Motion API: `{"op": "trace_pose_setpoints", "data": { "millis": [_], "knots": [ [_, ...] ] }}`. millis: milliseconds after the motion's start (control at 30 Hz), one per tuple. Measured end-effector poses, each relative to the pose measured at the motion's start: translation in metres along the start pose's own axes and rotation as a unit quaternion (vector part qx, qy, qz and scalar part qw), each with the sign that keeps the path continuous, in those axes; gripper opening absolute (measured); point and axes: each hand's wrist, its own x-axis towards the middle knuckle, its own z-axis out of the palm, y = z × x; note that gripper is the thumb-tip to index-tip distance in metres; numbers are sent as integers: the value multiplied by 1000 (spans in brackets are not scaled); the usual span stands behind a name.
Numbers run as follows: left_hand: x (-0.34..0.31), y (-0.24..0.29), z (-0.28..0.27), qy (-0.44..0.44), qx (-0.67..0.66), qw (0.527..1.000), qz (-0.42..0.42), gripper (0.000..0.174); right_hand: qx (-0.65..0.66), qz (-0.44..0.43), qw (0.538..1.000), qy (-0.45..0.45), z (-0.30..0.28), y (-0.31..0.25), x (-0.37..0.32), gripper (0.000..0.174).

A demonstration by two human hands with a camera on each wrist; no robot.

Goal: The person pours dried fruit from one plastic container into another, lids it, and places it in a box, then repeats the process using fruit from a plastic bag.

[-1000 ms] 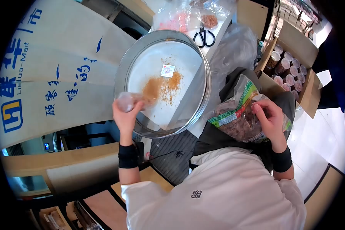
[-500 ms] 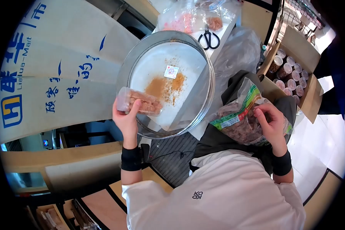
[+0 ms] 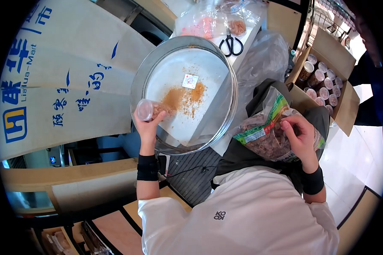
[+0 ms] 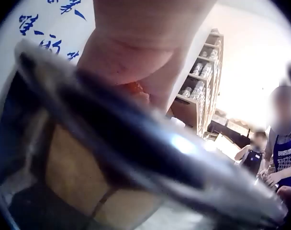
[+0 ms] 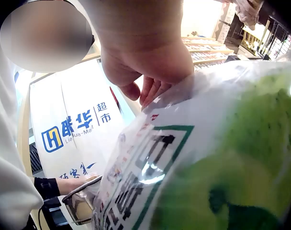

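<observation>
My left hand (image 3: 146,131) grips a clear plastic jar (image 3: 145,110) of pinkish-brown pieces, its round end tilted up towards my head. The jar is over the near left part of a wide round metal sieve (image 3: 229,108). Inside the sieve lie brown powder (image 3: 172,98) and a small white printed label (image 3: 190,81). On my lap rests a clear plastic bag (image 3: 259,135) with a green and red band, full of brown dried pieces. My right hand (image 3: 303,138) pinches the bag's upper side between thumb and curled fingers. A blurred metal rim (image 4: 179,143) crosses the left wrist view.
Black-handled scissors (image 3: 231,45) and plastic bags (image 3: 200,23) lie on the white surface beyond the sieve. A cardboard box (image 3: 347,100) of several filled jars stands at the right. A large printed sheet (image 3: 81,72) spreads out at the left.
The jar in my left hand, blurred one second ago and lying lengthwise half a second ago, has turned its round end up towards me. My right hand stays at the bag.
</observation>
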Motion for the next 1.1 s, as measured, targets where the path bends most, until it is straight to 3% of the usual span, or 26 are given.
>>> {"op": "trace_pose_setpoints", "data": {
  "millis": [33,67,167,233,267,367,433,500,567,600,667,767,900,967,1000,1067,1100],
  "knots": [
    [0,-1,-2,-69,-41,996,-36,56,2,-1,1000,0,0,0,1,9],
    [-1,-2,-3,-67,-39,996,-36,56,2,6,1000,-2,0,-2,1,9],
    [-4,-2,-3,-34,-24,998,-37,51,4,5,1000,-5,1,0,1,9],
    [-7,4,-2,36,73,995,57,49,1,0,1000,0,1,1,1,9],
    [-8,8,-2,33,72,995,57,49,2,2,1000,1,0,1,1,9],
    [-17,28,1,104,187,974,70,60,-3,5,1000,-2,-1,0,0,9],
    [-13,23,4,4,211,977,43,71,-4,0,1000,-8,0,-2,1,9],
    [-9,22,2,-14,209,978,8,72,-23,-5,1000,-5,1,-2,2,9],
    [-6,7,4,56,176,976,119,69,-21,-6,1000,-5,0,-2,2,9],
    [-3,4,5,52,176,976,120,69,-19,-5,1000,-9,-1,-2,0,9],
    [-1,-2,5,-44,102,992,58,67,-26,-18,999,-6,0,-6,0,9],
    [-3,7,2,32,209,971,109,67,-33,-30,999,-10,-1,-8,3,8],
    [-4,9,1,34,170,979,105,67,-32,-23,999,-10,-1,-9,1,7],
    [-6,27,1,-5,210,978,18,66,-42,-26,999,-15,0,-11,1,7],
    [-5,23,2,-4,209,978,21,66,-52,-29,998,-14,0,-11,2,7],
    [-6,10,2,57,181,976,104,65,-48,-32,998,-11,0,-8,2,7],
    [-6,14,3,54,182,976,104,65,-46,-36,998,-9,0,-7,1,7]
  ]
}}
